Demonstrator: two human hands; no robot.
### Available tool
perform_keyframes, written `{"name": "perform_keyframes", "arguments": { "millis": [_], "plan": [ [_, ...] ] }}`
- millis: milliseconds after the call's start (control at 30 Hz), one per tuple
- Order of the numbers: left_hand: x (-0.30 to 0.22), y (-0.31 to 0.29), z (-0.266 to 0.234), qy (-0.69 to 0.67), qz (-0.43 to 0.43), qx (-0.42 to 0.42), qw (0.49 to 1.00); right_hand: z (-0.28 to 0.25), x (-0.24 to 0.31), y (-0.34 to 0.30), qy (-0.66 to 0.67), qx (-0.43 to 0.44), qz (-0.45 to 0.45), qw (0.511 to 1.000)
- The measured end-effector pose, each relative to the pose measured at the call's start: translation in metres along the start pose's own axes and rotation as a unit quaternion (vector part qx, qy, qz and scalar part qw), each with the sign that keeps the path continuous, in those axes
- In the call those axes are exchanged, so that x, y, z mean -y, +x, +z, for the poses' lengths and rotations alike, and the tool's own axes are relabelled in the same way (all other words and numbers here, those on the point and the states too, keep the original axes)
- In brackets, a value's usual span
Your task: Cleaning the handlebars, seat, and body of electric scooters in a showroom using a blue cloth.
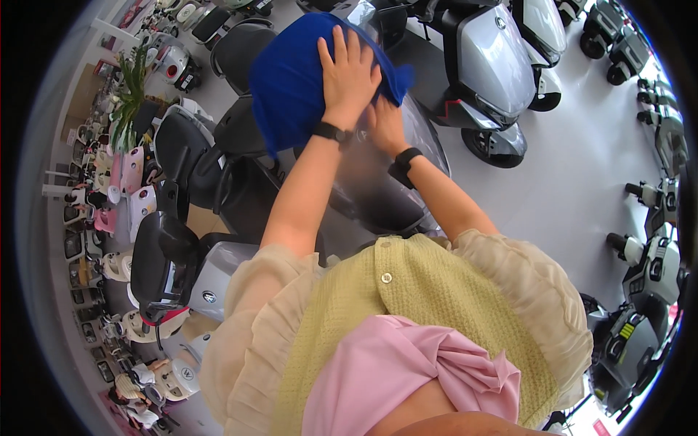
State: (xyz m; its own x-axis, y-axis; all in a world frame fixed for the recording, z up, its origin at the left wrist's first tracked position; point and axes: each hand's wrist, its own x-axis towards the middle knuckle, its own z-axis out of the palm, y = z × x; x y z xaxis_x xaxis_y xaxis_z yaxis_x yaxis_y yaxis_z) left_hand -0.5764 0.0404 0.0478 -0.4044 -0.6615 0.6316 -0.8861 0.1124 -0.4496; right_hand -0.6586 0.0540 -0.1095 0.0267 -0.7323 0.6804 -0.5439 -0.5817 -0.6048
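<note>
A bright blue cloth lies draped over the upper part of a grey scooter in front of me. Pressed on top of it is my left hand, palm down, its fingers stretched and apart. My right hand is just below and to the right, against the cloth's lower edge. The cloth and my left hand cover most of its fingers, so I cannot see whether they grip. Both wrists wear dark bands. What the cloth covers is hidden; the scooter's glossy dark rear or front section shows below my hands.
A silver scooter stands close on the right. Black seats and a silver scooter with a black top box crowd the left. A potted plant and rows of small scooters line the left side. More scooters stand far right on grey floor.
</note>
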Motion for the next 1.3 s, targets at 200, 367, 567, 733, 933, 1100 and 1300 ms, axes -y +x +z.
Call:
{"name": "perform_keyframes", "arguments": {
  "millis": [200,367,567,733,933,1100,1300],
  "plan": [
    [-0.039,-0.095,0.006,-0.004,0.086,0.057,0.995,-0.045,0.012,-0.060,-0.026,0.190,0.104,0.976],
    [-0.054,-0.188,-0.001,-0.328,-0.080,0.291,0.895,-0.091,0.010,-0.123,0.026,0.124,0.048,0.991],
    [-0.058,-0.226,-0.018,-0.405,-0.066,0.131,0.902,-0.087,-0.014,-0.127,-0.054,0.022,0.123,0.991],
    [-0.041,-0.181,-0.004,-0.380,-0.092,0.096,0.915,-0.041,-0.052,-0.053,-0.115,-0.009,0.120,0.986],
    [-0.050,-0.142,-0.002,-0.392,-0.125,0.168,0.896,0.004,-0.062,0.026,-0.075,-0.048,0.169,0.982],
    [-0.065,-0.135,0.045,-0.387,-0.119,0.099,0.909,-0.025,-0.091,0.043,0.046,0.180,0.307,0.933],
    [-0.079,-0.129,0.087,-0.364,-0.131,0.148,0.910,-0.036,-0.118,0.019,0.056,0.216,0.315,0.923]
  ]
}}
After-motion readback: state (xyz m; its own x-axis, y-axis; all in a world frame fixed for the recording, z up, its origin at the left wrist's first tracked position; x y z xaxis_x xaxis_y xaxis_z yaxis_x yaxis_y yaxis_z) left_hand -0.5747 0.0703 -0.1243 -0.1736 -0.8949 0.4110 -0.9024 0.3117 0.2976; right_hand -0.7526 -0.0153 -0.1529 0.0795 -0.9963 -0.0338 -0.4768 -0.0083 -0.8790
